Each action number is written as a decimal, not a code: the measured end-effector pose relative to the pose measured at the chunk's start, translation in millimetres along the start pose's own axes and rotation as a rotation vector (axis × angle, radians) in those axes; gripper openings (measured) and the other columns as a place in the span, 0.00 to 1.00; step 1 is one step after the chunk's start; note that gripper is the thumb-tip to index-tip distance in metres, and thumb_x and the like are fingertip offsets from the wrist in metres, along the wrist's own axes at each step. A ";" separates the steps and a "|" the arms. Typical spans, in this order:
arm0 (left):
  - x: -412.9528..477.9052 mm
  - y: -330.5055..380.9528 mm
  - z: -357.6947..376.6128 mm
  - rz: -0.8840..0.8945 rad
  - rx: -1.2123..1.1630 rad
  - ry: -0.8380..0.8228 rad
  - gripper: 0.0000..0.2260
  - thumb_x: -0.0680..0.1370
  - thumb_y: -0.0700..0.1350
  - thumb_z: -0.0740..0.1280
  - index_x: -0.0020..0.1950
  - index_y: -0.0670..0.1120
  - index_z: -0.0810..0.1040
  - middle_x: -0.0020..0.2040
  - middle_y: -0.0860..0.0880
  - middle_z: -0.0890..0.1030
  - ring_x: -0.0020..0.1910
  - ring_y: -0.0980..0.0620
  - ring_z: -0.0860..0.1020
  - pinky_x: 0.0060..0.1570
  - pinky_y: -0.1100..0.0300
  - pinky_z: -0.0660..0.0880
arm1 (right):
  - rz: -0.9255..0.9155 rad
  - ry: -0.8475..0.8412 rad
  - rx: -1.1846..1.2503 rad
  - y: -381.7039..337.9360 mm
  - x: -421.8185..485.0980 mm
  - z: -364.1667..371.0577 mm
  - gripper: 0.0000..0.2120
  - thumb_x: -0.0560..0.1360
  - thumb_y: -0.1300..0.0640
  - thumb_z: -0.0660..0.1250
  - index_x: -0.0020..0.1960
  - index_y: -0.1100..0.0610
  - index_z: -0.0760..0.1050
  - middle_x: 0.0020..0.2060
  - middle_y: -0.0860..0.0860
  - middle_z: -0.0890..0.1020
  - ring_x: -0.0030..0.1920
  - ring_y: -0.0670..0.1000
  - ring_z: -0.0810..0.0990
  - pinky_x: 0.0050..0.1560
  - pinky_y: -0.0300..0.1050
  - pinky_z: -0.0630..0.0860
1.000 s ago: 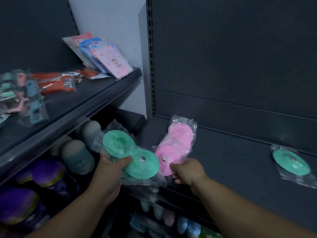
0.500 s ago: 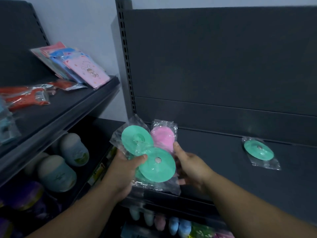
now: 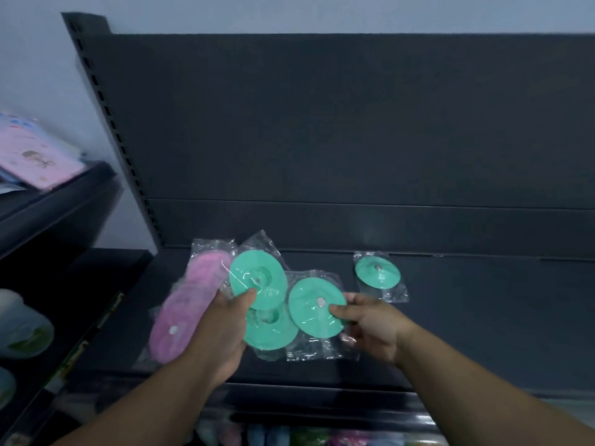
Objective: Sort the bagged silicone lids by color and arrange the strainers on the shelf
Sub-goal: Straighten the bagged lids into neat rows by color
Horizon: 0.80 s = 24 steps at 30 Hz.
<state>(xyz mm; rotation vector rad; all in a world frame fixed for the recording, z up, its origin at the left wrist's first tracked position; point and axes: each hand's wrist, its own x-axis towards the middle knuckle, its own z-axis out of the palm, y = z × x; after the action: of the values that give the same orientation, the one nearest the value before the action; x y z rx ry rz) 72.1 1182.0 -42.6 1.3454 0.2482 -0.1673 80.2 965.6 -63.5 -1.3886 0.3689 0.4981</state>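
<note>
The left hand (image 3: 215, 336) is closed around a fanned bunch of bagged lids, thumb pressed on the face of the upper green lid (image 3: 258, 279). A second green lid (image 3: 269, 329) sits just under it in the same grasp, and behind the hand two pink lids (image 3: 180, 320) in clear bags stick out to the left, one overlapping the other. Whether the pink ones are gripped or only resting on the shelf (image 3: 483, 317) behind the hand cannot be told.

The right hand (image 3: 375, 326) pinches a third green lid (image 3: 317, 307) by its right edge, thumb on top and fingers curled beneath the crinkled bag. This lid touches the left hand's bunch along its left side.

A fourth green lid (image 3: 377, 272) lies alone in its bag on the dark shelf, just beyond the right hand, near the back panel. That makes four green lids and two pink ones in view.

To the far left, on a higher neighbouring shelf, a pink printed packet (image 3: 32, 156) leans with others behind it, blurred. Below it, pale rounded containers (image 3: 22, 326) stand on a lower level. Under the front edge of the main shelf, a row of small pastel items (image 3: 264, 436) shows, too blurred to name.
</note>
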 end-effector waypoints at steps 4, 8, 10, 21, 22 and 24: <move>8.0 -16.1 52.8 0.006 0.014 0.032 0.09 0.81 0.38 0.60 0.57 0.47 0.77 0.50 0.47 0.85 0.50 0.46 0.83 0.50 0.49 0.79 | -0.044 0.189 0.067 -4.6 5.6 -73.1 0.08 0.75 0.64 0.68 0.54 0.61 0.78 0.39 0.56 0.84 0.27 0.47 0.73 0.24 0.38 0.71; 17.2 -28.7 97.0 0.019 -0.007 0.074 0.11 0.80 0.39 0.62 0.62 0.48 0.74 0.54 0.45 0.83 0.52 0.44 0.82 0.56 0.44 0.77 | -0.071 0.256 -0.018 -10.1 14.9 -127.0 0.07 0.76 0.64 0.67 0.53 0.63 0.78 0.37 0.58 0.83 0.21 0.47 0.73 0.22 0.38 0.68; 20.3 -31.8 108.5 0.036 -0.026 0.106 0.13 0.80 0.38 0.63 0.63 0.48 0.73 0.55 0.45 0.83 0.52 0.44 0.82 0.56 0.44 0.77 | -0.070 0.271 -0.085 -11.1 18.7 -137.3 0.06 0.76 0.63 0.68 0.52 0.62 0.77 0.41 0.59 0.83 0.23 0.48 0.73 0.23 0.39 0.69; 9.0 -49.1 168.4 0.095 -0.097 0.199 0.12 0.79 0.37 0.63 0.61 0.49 0.74 0.53 0.47 0.83 0.48 0.48 0.83 0.38 0.56 0.78 | -0.078 0.258 -0.194 -2.2 39.5 -154.5 0.15 0.70 0.62 0.75 0.49 0.60 0.70 0.44 0.57 0.82 0.38 0.53 0.83 0.43 0.51 0.83; 8.1 -49.5 169.3 0.089 -0.097 0.202 0.12 0.79 0.37 0.63 0.61 0.49 0.74 0.52 0.47 0.83 0.48 0.48 0.83 0.38 0.56 0.78 | -0.080 0.278 -0.196 -1.5 41.5 -152.7 0.16 0.69 0.62 0.76 0.49 0.59 0.70 0.44 0.58 0.82 0.36 0.53 0.83 0.43 0.53 0.83; 7.3 -50.6 169.4 0.067 -0.087 0.200 0.12 0.79 0.38 0.64 0.61 0.47 0.74 0.52 0.47 0.84 0.46 0.48 0.83 0.37 0.56 0.78 | -0.091 0.313 -0.209 -2.4 43.5 -149.3 0.17 0.69 0.59 0.76 0.48 0.58 0.68 0.44 0.59 0.82 0.33 0.53 0.81 0.39 0.50 0.82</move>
<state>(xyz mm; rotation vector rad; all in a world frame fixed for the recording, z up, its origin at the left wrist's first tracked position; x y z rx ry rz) 79.6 1005.8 -57.8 1.2825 0.3741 0.0340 124.4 823.0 -107.0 -1.6845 0.5153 0.2483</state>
